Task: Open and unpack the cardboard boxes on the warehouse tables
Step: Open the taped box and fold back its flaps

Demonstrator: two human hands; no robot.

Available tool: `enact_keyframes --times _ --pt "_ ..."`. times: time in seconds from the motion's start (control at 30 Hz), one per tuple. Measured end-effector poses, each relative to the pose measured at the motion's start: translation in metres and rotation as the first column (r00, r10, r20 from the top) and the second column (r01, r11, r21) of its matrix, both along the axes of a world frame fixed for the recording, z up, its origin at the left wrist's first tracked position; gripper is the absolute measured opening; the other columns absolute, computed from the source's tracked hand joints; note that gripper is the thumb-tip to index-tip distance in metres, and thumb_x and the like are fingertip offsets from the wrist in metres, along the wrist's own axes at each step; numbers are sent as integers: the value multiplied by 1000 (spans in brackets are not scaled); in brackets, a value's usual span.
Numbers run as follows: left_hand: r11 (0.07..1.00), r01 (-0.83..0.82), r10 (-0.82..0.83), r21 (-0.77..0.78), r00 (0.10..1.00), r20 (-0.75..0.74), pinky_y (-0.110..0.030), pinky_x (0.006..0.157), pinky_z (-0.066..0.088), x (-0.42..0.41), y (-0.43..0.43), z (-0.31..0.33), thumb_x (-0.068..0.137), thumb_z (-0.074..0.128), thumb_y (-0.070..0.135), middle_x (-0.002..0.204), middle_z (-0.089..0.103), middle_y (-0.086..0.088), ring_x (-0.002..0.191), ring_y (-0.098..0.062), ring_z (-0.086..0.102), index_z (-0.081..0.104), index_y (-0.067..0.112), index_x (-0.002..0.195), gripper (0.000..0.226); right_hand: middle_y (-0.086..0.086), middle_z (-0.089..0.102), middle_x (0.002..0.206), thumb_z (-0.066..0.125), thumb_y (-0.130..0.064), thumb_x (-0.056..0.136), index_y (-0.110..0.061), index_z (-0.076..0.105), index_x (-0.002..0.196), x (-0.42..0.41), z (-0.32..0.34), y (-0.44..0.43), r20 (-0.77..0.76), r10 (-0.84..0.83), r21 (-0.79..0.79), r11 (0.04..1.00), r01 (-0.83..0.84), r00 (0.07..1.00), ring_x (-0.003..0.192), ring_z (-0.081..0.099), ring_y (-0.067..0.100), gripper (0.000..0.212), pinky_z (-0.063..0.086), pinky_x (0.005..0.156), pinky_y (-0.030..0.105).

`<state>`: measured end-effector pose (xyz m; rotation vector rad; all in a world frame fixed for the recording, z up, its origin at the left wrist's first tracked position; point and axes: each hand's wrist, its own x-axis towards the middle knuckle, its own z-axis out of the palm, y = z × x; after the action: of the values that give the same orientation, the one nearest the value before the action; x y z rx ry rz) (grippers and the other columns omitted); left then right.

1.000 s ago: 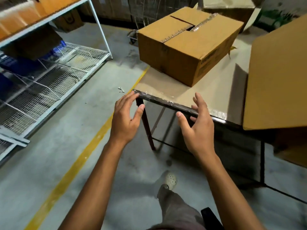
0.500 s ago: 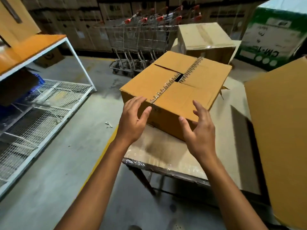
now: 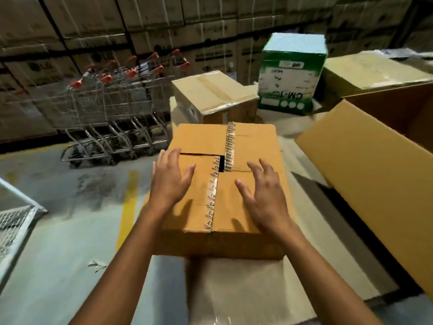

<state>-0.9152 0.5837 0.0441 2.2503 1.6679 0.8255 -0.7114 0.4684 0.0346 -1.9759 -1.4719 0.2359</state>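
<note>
A: Where does the cardboard box (image 3: 226,202) sit?
B: On the tabletop (image 3: 246,289), right of the far trolleys (image 3: 110,109). The left hand (image 3: 168,181) is spread over its left flap, grasping nothing; the right hand (image 3: 264,198), fingers splayed and released, is over the right flap.

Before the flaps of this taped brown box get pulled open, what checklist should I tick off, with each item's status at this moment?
1. Hands free: ok; left hand and right hand are spread over the lid, holding nothing.
2. Seam released: ok; the printed tape strip on the brown cardboard box is split, with a dark gap at the centre.
3. Hands touching the lid: cannot tell.
4. Box fully supported: not ok; its near left corner seems to overhang the pale plastic-covered table.
5. Room on the right: ok; the large open cardboard carton stands apart from it.
6. Contents: cannot tell.
</note>
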Motion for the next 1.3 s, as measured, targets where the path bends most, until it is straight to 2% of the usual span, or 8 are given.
enact_keyframes --times 0.2,0.37,0.53,0.67,0.93,1.03,1.17,1.3 --pt "978 -44 -17 -203 958 -288 -63 118 7 6 48 -23 94 46 61 164 11 -14 152 -35 3 19 22 155 77 11 -21 164 32 -82 85 -42 5 156 -4 -13 43 270 -36 -459 874 161 962 150 -20 38 86 -2 112 71" --pt "959 -106 11 -263 941 -339 -61 111 25 2 52 -32 91 44 67 163 6 -15 145 -43 19 38 26 142 65 14 -21 163 28 -92 75 -44 10 155 6 -16 46 229 -57 -555 813 178 972 149 -14 46 95 0 109 76" --pt "901 -222 122 -372 954 -273 -50 100 44 -17 40 -33 89 43 72 149 32 -16 126 -42 48 26 30 150 77 19 -12 164 50 -83 78 -27 -2 159 34 -9 28 86 -194 -536 818 210 977 148 11 47 111 32 109 64" --pt "916 -235 123 -326 937 -328 -48 95 45 -1 22 -27 90 37 74 145 37 -16 122 -43 50 23 29 151 77 26 27 153 56 -83 74 -22 -2 159 52 -13 13 -13 -299 -561 792 241 954 130 47 44 120 45 102 49" --pt "946 -128 13 -299 933 -360 -50 92 47 19 5 -30 88 32 78 143 39 -15 121 -41 53 22 31 151 79 11 53 140 48 -83 79 -9 19 154 71 -24 -43 9 -390 -498 797 342 921 123 56 32 110 50 92 44" --pt "955 -71 -32 -287 940 -340 -51 91 48 24 8 -31 87 32 80 143 40 -14 120 -39 53 23 32 151 81 3 64 123 46 -79 83 -22 53 132 78 -30 -61 -104 -435 -442 826 350 895 109 62 26 76 53 87 42" --pt "949 -19 -84 -314 947 -310 -53 92 49 28 15 -35 84 33 82 142 40 -13 121 -39 52 22 33 152 84 3 65 123 52 -70 87 -21 59 129 72 -36 -74 -349 -487 -368 857 361 801 109 61 23 65 50 86 39" --pt "938 36 -118 -346 968 -219 -50 95 46 12 34 -33 83 37 83 145 42 -14 124 -40 51 25 32 151 86 6 66 123 38 -60 100 -23 67 122 59 -29 -85 -777 -410 -217 887 409 478 108 62 25 52 50 93 45"
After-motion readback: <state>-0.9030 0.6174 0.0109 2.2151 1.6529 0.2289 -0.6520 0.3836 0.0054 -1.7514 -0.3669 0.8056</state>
